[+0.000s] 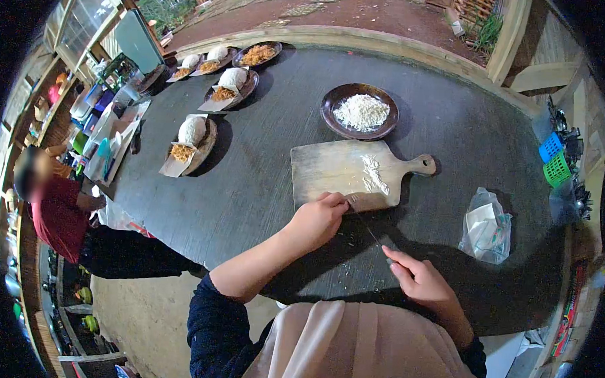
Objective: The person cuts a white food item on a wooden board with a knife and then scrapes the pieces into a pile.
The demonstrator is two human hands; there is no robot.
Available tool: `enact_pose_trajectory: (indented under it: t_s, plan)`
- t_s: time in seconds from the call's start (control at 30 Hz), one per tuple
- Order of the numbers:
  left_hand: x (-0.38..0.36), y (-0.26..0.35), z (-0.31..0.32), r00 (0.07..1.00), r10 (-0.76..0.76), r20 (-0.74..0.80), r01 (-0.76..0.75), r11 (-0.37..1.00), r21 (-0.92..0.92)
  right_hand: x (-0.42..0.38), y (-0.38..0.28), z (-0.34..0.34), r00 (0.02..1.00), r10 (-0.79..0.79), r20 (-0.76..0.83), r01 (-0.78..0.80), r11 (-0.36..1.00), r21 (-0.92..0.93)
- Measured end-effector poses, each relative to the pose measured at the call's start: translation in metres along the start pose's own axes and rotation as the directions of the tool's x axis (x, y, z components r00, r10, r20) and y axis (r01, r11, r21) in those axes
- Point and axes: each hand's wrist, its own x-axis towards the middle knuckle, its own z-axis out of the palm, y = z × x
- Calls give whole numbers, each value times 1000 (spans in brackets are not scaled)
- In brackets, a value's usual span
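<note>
Left hand (318, 217) pins something small on the board (346, 174) at centre while my right hand (416, 276) grips the knife (374, 238); I judge slicing underway, needing steady strokes.

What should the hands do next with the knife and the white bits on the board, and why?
Probably sweep the white bits toward the bowl. The left hand steadies the cutting board, the right hand holds the knife, and the bowl behind already holds a white pile.
</note>
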Motion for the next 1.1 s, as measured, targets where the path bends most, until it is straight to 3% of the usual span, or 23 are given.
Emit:
enact_pose_trajectory:
  t_s: [0.07, 0.17, 0.3, 0.37, 0.4, 0.47, 0.6, 0.87, 0.97, 1.1]
  plan:
    - [1, 0, 1, 1000, -8, 17, 8, 1000, 28, 4, -3, 5, 996, -64, -62, 57, 992, -109]
    - [2, 3, 0, 998, -43, 47, 41, 998, 40, 3, -2, 5, 988, -125, -89, 114, 986, -124]
    - [2, 2, 1, 1000, -21, 12, 21, 999, 39, -6, -6, -10, 1000, -20, -6, 18, 982, -186]
    - [2, 1, 0, 1000, -15, 20, 15, 1000, 17, -7, 4, -9, 969, -234, -84, 226, 969, -100]
    - [2, 1, 0, 1000, -17, 19, 16, 1000, 23, -7, 0, -10, 967, -239, -84, 231, 968, -98]
    - [2, 1, 0, 999, -36, 25, 36, 999, 11, -9, -12, -12, 1000, 4, -8, -5, 992, -128]
    - [2, 1, 0, 999, -38, 12, 38, 999, -5, -6, -4, -6, 995, -85, -53, 81, 994, -71]
    - [1, -1, 1, 1000, -18, 17, 18, 1000, 22, -5, -8, -6, 1000, 24, 12, -24, 1000, -8]
    - [0, -3, 5, 1000, -6, 2, 6, 999, 33, -2, 0, -1, 998, -60, -19, 60, 998, -7]
    - [1, 0, 3, 1000, 13, 7, -13, 999, 35, 5, -4, 7, 999, 19, -45, -24, 993, -118]
